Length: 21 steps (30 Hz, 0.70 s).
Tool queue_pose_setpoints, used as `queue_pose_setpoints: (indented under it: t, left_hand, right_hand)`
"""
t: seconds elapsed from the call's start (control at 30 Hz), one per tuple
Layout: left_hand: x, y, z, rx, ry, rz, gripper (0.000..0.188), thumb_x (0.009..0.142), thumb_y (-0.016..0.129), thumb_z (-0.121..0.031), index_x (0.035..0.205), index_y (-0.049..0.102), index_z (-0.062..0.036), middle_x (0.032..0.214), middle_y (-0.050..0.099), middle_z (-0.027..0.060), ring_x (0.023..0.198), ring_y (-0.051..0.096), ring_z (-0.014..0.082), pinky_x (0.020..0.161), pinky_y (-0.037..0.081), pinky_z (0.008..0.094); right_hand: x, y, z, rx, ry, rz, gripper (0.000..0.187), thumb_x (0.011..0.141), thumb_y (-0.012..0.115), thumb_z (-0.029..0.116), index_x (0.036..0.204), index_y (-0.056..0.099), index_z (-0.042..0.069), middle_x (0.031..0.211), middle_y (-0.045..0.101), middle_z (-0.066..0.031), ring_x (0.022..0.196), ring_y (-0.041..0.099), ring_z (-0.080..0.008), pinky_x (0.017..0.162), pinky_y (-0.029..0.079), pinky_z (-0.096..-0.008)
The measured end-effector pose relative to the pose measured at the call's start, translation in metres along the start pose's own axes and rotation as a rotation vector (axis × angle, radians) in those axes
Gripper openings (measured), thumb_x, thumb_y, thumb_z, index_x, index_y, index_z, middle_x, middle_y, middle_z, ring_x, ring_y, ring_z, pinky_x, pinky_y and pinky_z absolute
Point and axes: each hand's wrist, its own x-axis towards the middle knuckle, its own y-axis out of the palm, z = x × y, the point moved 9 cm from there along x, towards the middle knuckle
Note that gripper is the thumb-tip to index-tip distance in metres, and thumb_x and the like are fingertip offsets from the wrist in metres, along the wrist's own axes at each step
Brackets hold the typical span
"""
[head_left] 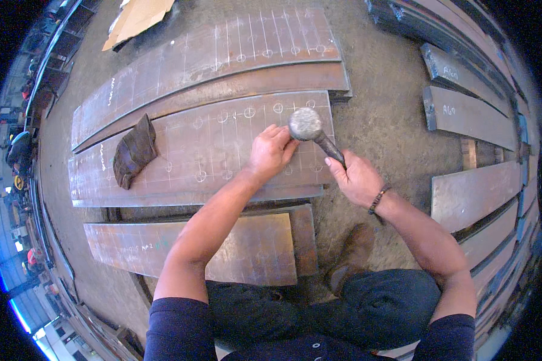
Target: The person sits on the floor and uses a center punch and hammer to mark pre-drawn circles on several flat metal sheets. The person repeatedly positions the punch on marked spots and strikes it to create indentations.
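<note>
My right hand (358, 182) is wrapped round the dark handle of a hammer (306, 124). The hammer's round, worn metal head is raised toward me, just beside my left fingertips. My left hand (272, 151) is closed in a pinch low over a rusty steel plate (186, 144); whatever its fingers hold is hidden behind them and the hammer head. White chalk lines and small chalk circles run across this plate. Toward its left end lies a dark crumpled work glove or cloth (135, 151), apart from both hands.
Beyond lies another chalk-marked steel plate (162, 81), and nearer me a shorter steel plate (253, 249). Stacked steel bars (473, 117) line the right side. Flattened cardboard (140, 21) rests on the concrete floor at the far left. My boot (350, 256) stands beside the plates.
</note>
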Motion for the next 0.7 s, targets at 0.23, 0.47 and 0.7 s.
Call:
queue_pose_setpoints:
  t: [0.23,0.47,0.7]
  left_hand:
    - [-0.004,0.012,0.039,-0.203,-0.403,0.017,0.018,0.083,0.072,-0.020,0.091,0.072,-0.0037,0.074,0.069,0.0089,0.067,0.063,0.0162,0.067,0.050,0.0319]
    - [0.023,0.017,0.071,-0.523,-0.647,-0.079,0.023,0.084,0.074,-0.022,0.094,0.072,-0.0011,0.077,0.067,-0.0029,0.068,0.055,0.0058,0.062,0.045,0.0250]
    - [0.046,0.044,0.069,-0.390,-0.670,-0.104,0.022,0.085,0.073,-0.021,0.088,0.070,0.0004,0.071,0.063,-0.0024,0.062,0.050,0.0037,0.055,0.040,0.0229]
  right_hand:
    - [-0.032,0.028,-0.063,0.564,0.314,0.077,0.059,0.096,0.043,0.055,0.073,0.052,0.001,0.057,0.054,-0.0083,0.052,0.057,-0.0229,0.052,0.044,-0.0409]
    - [-0.062,0.054,-0.094,0.613,0.445,0.171,0.061,0.096,0.041,0.057,0.070,0.052,0.003,0.053,0.050,-0.0048,0.042,0.051,-0.0180,0.044,0.043,-0.0369]
    - [-0.062,0.058,-0.088,0.799,0.412,0.205,0.050,0.096,0.045,0.056,0.079,0.044,0.009,0.055,0.037,0.0020,0.040,0.039,-0.0095,0.035,0.036,-0.0285]
